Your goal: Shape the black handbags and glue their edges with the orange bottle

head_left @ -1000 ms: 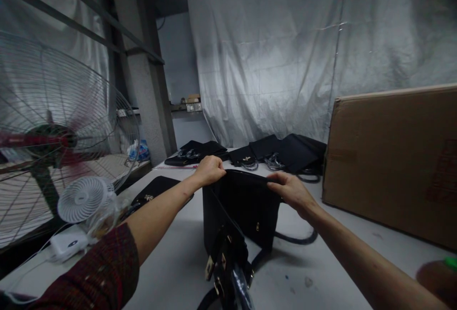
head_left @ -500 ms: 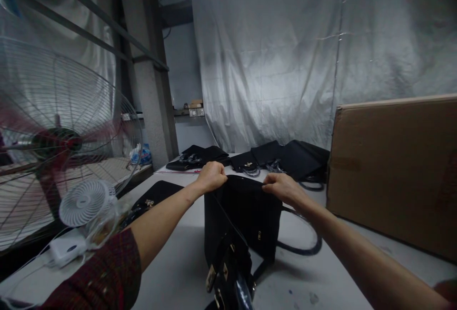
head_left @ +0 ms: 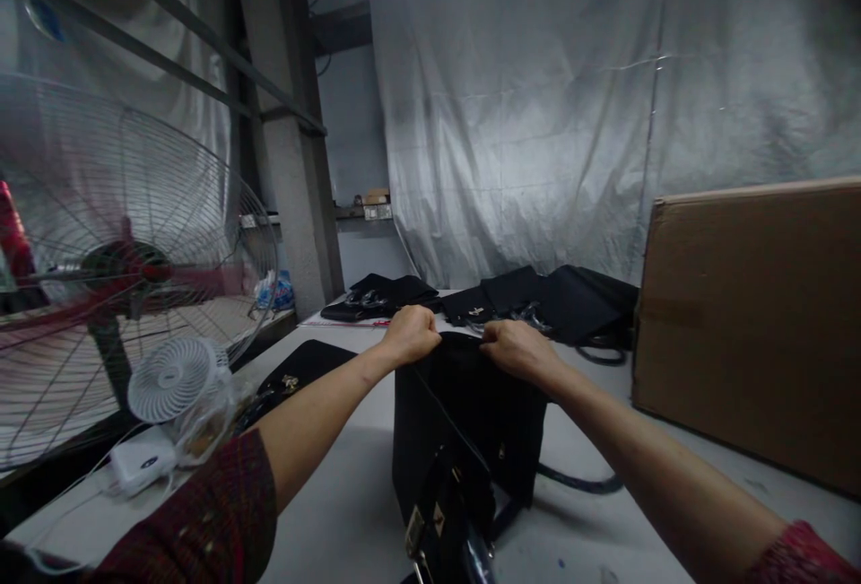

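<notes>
A black handbag (head_left: 471,422) with gold clasps stands upright on the white table (head_left: 336,494) in front of me. My left hand (head_left: 412,333) is closed in a fist on the bag's top edge at its left end. My right hand (head_left: 515,349) grips the same top edge a little to the right, fingers curled over it. The two hands are close together. A black strap (head_left: 578,481) loops out on the table to the bag's right.
A big pedestal fan (head_left: 127,270) spins at the left, with a small white fan (head_left: 176,379) and a white power bank (head_left: 138,467) below it. Several black bags (head_left: 538,301) lie at the table's far end. A flat black bag (head_left: 302,369) lies left. A cardboard box (head_left: 753,324) stands right.
My right hand has slid left along the bag's top edge toward my left hand, narrowing the opening. The view has shifted slightly to the left.
</notes>
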Motion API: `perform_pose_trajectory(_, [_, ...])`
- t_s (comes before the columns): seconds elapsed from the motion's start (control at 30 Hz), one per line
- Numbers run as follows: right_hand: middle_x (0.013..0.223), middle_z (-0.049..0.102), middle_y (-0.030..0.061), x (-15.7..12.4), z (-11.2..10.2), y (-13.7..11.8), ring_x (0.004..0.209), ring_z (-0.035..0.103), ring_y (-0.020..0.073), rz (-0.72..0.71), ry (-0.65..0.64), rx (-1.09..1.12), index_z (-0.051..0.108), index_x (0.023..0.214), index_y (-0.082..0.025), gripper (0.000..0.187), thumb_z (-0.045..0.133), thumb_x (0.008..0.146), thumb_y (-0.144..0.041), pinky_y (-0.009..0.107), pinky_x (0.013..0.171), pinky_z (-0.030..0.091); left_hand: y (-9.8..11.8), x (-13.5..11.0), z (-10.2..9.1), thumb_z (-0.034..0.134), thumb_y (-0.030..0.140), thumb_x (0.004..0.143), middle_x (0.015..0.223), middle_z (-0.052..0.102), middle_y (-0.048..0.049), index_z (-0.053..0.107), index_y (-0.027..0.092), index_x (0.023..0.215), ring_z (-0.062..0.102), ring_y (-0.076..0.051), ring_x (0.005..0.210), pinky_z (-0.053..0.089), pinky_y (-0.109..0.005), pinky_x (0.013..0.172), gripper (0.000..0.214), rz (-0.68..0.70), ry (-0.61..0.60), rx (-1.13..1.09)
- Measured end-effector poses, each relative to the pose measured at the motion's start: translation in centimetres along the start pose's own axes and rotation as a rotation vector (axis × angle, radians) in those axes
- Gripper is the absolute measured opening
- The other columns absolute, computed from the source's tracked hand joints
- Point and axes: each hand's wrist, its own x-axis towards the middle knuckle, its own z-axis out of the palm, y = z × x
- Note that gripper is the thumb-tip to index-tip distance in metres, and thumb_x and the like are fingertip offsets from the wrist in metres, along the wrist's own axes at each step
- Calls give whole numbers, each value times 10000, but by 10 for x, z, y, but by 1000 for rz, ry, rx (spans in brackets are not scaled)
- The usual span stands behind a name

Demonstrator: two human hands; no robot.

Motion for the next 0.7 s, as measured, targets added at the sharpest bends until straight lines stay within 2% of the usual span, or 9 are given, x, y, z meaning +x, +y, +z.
perform_pose_trajectory(0.13, [848,727,49,7,6,-5,836,650,226,-37,2,33,745,889,-284,237,552,795,-385,289,654,395,1,0,1,593,207,669,719,707,-58,721,183,699,641,-196,720,461,-275,684,134,8,9,1])
perform_pose_trajectory(0.3, [834,718,78,13,11,-8,840,643,240,-22,34,28,746,850,-244,215,559,784,-327,296,657,387,2,0,1,580,180,661,733,708,-60,706,177,680,638,-189,726,448,-268,675,127,27,13,-8])
perform_pose_trajectory(0.5, [872,727,13,22,9,-20,843,648,178,-120,-39,102,737,949,-293,224,602,795,-383,235,673,409,0,2,4,590,208,688,717,693,-42,684,177,677,622,-172,703,427,-255,647,100,56,-4,-46])
perform_pose_trajectory(0.6, [863,729,16,24,6,-24,839,649,172,-141,-57,102,751,920,-275,203,619,780,-341,225,674,409,0,3,5,640,241,676,707,674,-15,647,178,684,604,-156,679,404,-238,608,64,77,-22,-68])
perform_pose_trajectory(0.7, [817,725,33,21,-1,-18,809,646,187,-118,-58,74,759,863,-244,179,645,740,-307,239,658,405,2,2,3,762,313,575,819,666,-4,611,179,816,598,-162,733,391,-228,589,314,83,-21,-86])
